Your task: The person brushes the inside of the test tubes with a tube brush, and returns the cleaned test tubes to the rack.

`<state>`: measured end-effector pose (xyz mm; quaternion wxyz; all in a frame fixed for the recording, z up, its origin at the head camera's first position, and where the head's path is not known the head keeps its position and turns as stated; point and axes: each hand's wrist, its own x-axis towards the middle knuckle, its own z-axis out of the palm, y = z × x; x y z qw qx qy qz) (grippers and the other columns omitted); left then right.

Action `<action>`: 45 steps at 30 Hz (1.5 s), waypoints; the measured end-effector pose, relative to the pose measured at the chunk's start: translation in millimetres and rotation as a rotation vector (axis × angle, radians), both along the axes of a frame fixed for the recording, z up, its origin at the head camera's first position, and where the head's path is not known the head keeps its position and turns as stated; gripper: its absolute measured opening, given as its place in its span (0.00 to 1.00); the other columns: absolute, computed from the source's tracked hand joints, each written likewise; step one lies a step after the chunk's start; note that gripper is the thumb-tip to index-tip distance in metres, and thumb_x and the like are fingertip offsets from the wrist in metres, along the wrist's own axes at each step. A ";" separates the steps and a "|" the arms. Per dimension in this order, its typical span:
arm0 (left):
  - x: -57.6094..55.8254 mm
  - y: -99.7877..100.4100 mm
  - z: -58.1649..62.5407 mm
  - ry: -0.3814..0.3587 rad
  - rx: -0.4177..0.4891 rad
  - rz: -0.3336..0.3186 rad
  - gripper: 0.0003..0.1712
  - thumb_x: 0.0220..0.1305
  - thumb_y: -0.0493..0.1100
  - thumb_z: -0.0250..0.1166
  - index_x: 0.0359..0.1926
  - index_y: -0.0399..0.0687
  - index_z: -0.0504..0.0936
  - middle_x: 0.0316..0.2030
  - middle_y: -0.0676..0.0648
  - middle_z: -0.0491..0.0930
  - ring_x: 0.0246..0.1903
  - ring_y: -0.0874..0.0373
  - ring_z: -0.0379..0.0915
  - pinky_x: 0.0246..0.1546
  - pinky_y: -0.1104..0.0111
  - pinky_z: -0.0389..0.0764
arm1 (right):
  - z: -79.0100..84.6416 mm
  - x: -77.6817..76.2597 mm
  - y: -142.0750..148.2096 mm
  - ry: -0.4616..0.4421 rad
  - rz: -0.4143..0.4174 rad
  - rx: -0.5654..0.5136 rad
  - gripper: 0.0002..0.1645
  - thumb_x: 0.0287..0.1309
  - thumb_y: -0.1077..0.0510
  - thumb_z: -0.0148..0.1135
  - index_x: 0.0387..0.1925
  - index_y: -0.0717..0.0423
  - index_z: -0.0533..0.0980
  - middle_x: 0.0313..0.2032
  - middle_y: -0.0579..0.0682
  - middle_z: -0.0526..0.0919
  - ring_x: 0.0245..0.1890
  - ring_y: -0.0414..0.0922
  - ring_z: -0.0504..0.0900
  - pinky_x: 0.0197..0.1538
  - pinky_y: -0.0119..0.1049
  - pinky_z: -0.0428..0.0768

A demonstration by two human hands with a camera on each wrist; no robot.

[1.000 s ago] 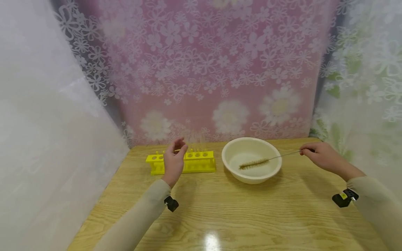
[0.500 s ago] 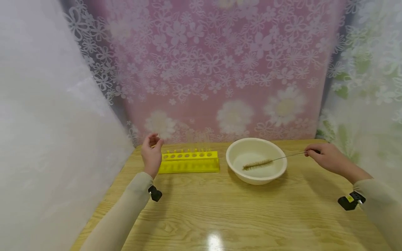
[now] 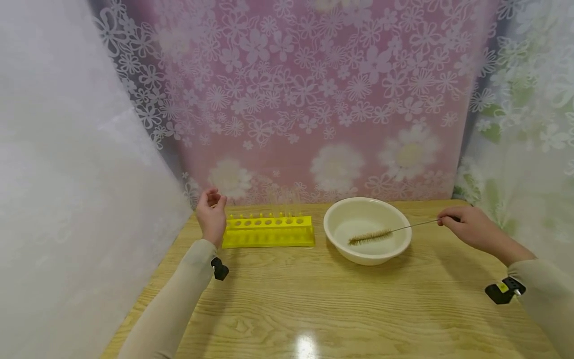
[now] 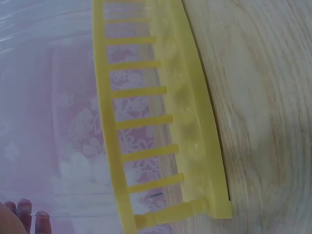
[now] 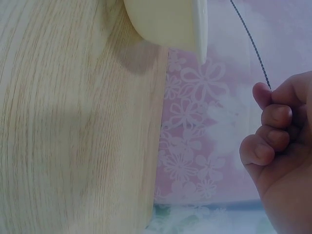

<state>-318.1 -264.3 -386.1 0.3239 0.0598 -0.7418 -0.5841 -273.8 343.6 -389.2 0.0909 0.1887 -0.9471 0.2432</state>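
My left hand (image 3: 213,217) is at the left end of a yellow test tube rack (image 3: 269,234), its fingers bent. In the left wrist view, the fingertips (image 4: 43,222) are at the upper end of a clear test tube (image 4: 80,205), which they appear to pinch; its outline is faint and runs to the rack's end. Several clear tubes (image 3: 287,199) stand towards the rack's right side. My right hand (image 3: 471,229) grips the twisted wire handle of a test tube brush (image 3: 369,236). The brush's tan bristles hang over a cream basin (image 3: 338,244).
The rack and basin stand side by side near the back of the wooden table (image 3: 269,299). A pink flowered curtain (image 3: 278,99) hangs behind, with pale sheeting (image 3: 67,174) on the left and a flowered curtain (image 3: 529,124) on the right.
My left hand has moved left from over the rack's middle to its left end. My right hand holds the brush almost still over the basin; the head view has shifted slightly.
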 end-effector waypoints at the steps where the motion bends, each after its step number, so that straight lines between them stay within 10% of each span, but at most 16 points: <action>1: -1.3 0.0 -1.0 -0.003 -0.005 0.004 0.15 0.73 0.46 0.63 0.57 0.51 0.76 0.47 0.48 0.76 0.47 0.55 0.73 0.52 0.63 0.77 | 0.0 0.9 0.6 0.000 -0.001 -0.002 0.18 0.76 0.59 0.49 0.49 0.66 0.82 0.42 0.58 0.87 0.33 0.29 0.79 0.31 0.34 0.76; 22: -16.8 3.7 -35.7 -0.180 -0.119 0.003 0.13 0.70 0.42 0.66 0.52 0.45 0.76 0.42 0.44 0.74 0.43 0.49 0.74 0.43 0.59 0.77 | -1.2 14.6 17.7 -0.032 -0.061 -0.007 0.19 0.77 0.58 0.49 0.52 0.68 0.81 0.44 0.62 0.87 0.34 0.29 0.79 0.31 0.34 0.76; 31: -5.7 -11.0 -47.4 -0.221 -0.158 0.043 0.13 0.70 0.41 0.65 0.52 0.45 0.75 0.41 0.44 0.75 0.41 0.50 0.73 0.42 0.59 0.75 | -6.5 5.3 2.9 -0.038 -0.025 -0.036 0.20 0.78 0.58 0.47 0.52 0.69 0.79 0.45 0.65 0.86 0.18 0.36 0.67 0.25 0.35 0.67; 39: -3.4 -9.9 -47.5 -0.259 -0.159 0.034 0.21 0.69 0.44 0.66 0.59 0.44 0.74 0.50 0.40 0.75 0.51 0.45 0.71 0.51 0.54 0.75 | -10.0 -1.9 -4.6 -0.029 -0.022 0.009 0.18 0.77 0.59 0.49 0.50 0.67 0.81 0.44 0.60 0.87 0.37 0.47 0.84 0.33 0.37 0.78; 45: 7.9 -10.3 -43.5 -0.253 -0.169 0.119 0.27 0.68 0.46 0.66 0.62 0.40 0.69 0.55 0.37 0.69 0.54 0.43 0.64 0.54 0.53 0.69 | -11.6 -8.2 -14.8 -0.027 -0.003 0.007 0.17 0.76 0.60 0.49 0.48 0.67 0.82 0.43 0.60 0.87 0.32 0.42 0.81 0.33 0.39 0.76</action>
